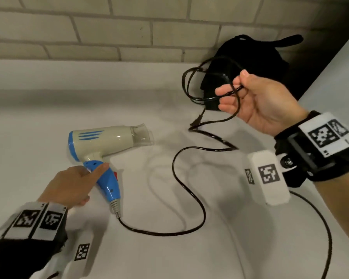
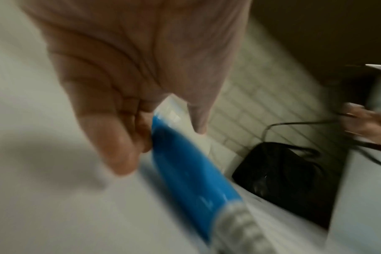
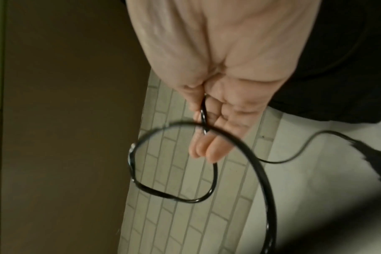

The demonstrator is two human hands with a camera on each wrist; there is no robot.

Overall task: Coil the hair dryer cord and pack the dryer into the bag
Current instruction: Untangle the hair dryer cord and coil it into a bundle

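Note:
A cream and blue hair dryer (image 1: 109, 140) lies on its side on the white table (image 1: 38, 109), nozzle pointing right. My left hand (image 1: 95, 173) grips its blue handle (image 2: 189, 171), thumb on top. The black cord (image 1: 189, 190) runs from the handle in curves across the table up to my right hand (image 1: 232, 87), raised in front of the black bag (image 1: 256, 55). That hand pinches a few loops of cord (image 3: 174, 194) between thumb and fingers. The plug (image 1: 197, 120) dangles below the loops. The bag (image 2: 283, 175) sits against the brick wall at the back right.
A pale brick wall (image 1: 89, 33) runs along the back of the table. A white panel (image 1: 347, 63) rises on the right beside the bag. A long stretch of cord (image 1: 326, 228) curves along the table's right side under my right forearm.

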